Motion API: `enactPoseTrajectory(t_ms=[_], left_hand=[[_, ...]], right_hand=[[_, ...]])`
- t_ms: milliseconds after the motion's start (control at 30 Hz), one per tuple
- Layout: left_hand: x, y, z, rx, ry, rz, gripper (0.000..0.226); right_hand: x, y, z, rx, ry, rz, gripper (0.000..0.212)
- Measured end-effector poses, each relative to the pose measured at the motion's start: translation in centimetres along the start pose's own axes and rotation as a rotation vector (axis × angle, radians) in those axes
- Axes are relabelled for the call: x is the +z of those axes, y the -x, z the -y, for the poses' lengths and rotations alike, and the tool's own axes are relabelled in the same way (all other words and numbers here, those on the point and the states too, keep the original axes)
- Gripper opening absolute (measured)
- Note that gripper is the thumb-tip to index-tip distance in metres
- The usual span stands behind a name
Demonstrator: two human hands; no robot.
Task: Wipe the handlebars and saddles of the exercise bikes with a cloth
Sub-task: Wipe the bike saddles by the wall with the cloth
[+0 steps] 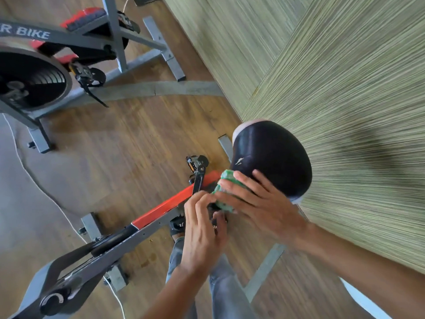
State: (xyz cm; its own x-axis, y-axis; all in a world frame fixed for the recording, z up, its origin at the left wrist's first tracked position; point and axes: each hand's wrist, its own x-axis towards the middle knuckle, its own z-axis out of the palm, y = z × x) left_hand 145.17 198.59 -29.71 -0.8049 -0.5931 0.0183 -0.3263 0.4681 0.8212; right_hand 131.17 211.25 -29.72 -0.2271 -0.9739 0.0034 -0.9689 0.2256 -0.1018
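1. Left of the saddle point(273, 157), my left hand point(202, 233) curls its grip round something dark under the saddle's nose; what, I cannot tell.
2. My right hand point(257, 201) presses the green cloth point(224, 192) with spread fingers on the saddle's nose.
3. Saddle-wiping is underway, I judge; next, sweep toward its broad rear.

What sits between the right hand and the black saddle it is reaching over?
In the head view, a crumpled green cloth lies between the right hand and the narrow end of the black padded saddle, pressed against it.
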Motion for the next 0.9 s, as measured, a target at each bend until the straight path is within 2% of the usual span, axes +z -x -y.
enactPoseTrajectory(t_ms=[33, 100, 167, 200, 267, 333, 433, 533, 567, 667, 733, 800, 833, 900], left_hand=[[0.0, -0.1, 0.0, 0.009, -0.007, 0.021, 0.042], [0.0, -0.4, -0.1, 0.039, -0.026, 0.080, 0.045], [0.2, -0.6, -0.1, 0.054, -0.036, 0.141, 0.052], [0.4, -0.6, -0.2, 0.052, -0.039, 0.160, 0.054], [0.7, -0.5, -0.2, 0.043, -0.049, 0.169, 0.057], [1.0, -0.5, -0.4, 0.027, -0.062, 0.166, 0.058], [1.1, -0.7, -0.6, 0.019, -0.080, 0.172, 0.056], [1.2, -0.6, -0.7, 0.004, -0.085, 0.181, 0.054], [1.2, -0.6, -0.6, 0.008, -0.102, 0.183, 0.053], [1.3, -0.5, -0.4, 0.057, -0.162, 0.178, 0.052], [1.3, -0.7, -0.1, 0.174, -0.248, 0.211, 0.050], [0.6, -1.0, 0.5, 0.357, -0.342, 0.277, 0.046], [0.1, -1.4, 1.1, 0.450, -0.382, 0.311, 0.049], [-0.7, -2.6, 2.3, 0.577, -0.435, 0.383, 0.076]], right_hand=[[0.1, 0.0, -1.4, 0.062, 0.003, -0.023, 0.050], [-0.5, -1.0, -4.3, 0.360, -0.048, -0.084, 0.048], [-1.3, -2.2, -3.6, 0.620, -0.118, -0.159, 0.048], [-1.2, -2.4, -2.0, 0.619, -0.160, -0.169, 0.049], [-0.7, -2.4, 1.6, 0.432, -0.206, -0.126, 0.047], [-0.7, -2.9, 0.3, 0.331, -0.159, -0.091, 0.039], [-0.9, -6.2, -6.2, 0.530, -0.051, -0.045, 0.038], [-1.3, -8.1, -9.9, 0.824, -0.157, -0.103, 0.041], [-1.5, -8.0, -8.8, 0.869, -0.184, -0.148, 0.041], [-1.0, -5.4, -1.0, 0.776, -0.130, -0.159, 0.042], [-0.6, -3.1, 2.4, 0.709, -0.163, -0.134, 0.042], [-0.3, -2.0, 0.2, 0.717, -0.128, -0.157, 0.046], [-0.5, -1.7, -1.7, 0.794, -0.124, -0.165, 0.048], [-0.7, -1.4, -4.4, 1.032, -0.170, -0.228, 0.050]])
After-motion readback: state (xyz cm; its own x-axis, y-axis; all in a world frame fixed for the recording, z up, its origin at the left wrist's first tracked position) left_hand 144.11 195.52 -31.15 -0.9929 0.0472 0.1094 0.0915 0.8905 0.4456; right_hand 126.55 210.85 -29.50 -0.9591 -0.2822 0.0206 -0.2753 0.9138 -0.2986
